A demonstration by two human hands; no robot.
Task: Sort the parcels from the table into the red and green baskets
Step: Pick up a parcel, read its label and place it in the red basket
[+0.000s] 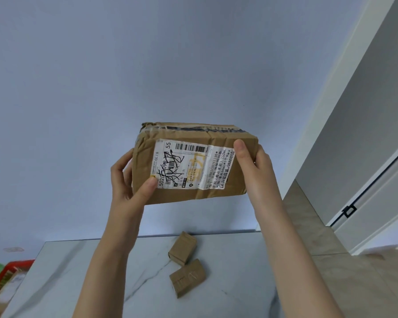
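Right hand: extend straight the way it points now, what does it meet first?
The right hand grips the large parcel, which would move with it. It points up and forward, so likely the blue wall first; depth unclear.

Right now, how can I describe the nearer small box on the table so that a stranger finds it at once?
Start at the grey marbled table at the bottom of the view. Two small cardboard boxes lie near its middle. It is the nearer box, with tape strips across its top; the farther box shows plain cardboard.
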